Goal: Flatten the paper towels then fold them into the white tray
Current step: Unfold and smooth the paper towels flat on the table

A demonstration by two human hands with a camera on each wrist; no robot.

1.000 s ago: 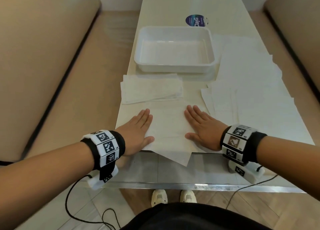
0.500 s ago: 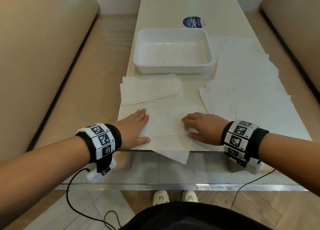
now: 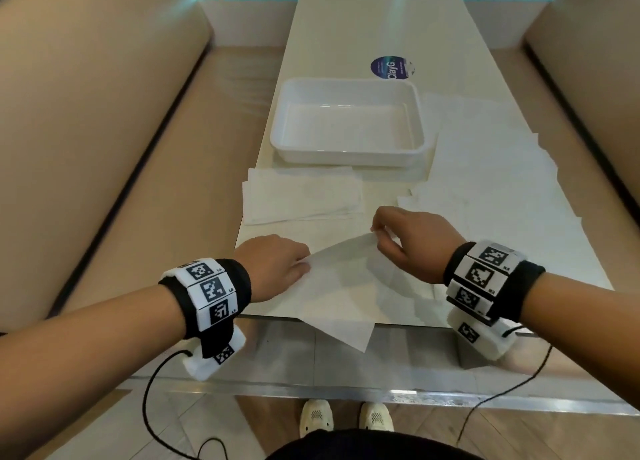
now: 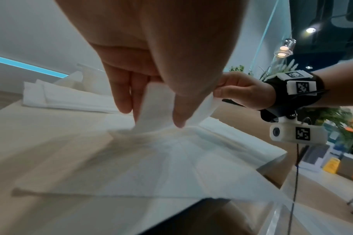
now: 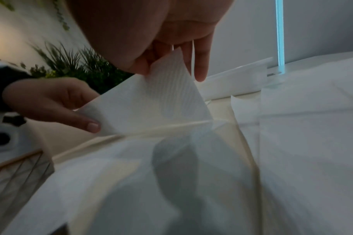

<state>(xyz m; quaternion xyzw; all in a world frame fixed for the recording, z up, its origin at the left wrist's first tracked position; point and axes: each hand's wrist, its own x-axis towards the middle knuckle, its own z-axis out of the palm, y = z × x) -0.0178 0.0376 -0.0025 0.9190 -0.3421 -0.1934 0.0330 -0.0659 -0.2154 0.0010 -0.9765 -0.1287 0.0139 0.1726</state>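
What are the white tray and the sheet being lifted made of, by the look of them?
White tray: probably plastic, glossy; light glints on its smooth rounded rim.
Sheet: thin embossed paper, matte; it shows a fine ribbed texture and bends limply where both hands pinch it.

The tray (image 3: 346,154) sits mid-table (image 3: 346,26), with a sticker (image 3: 391,67) on the table behind it; a folded stack (image 3: 301,196) lies before the tray toward the table's left edge; loose sheets (image 3: 502,182) spread along the right edge; one towel (image 3: 339,293) overhangs the near edge, between the left hand (image 3: 277,265) and the right hand (image 3: 415,241).
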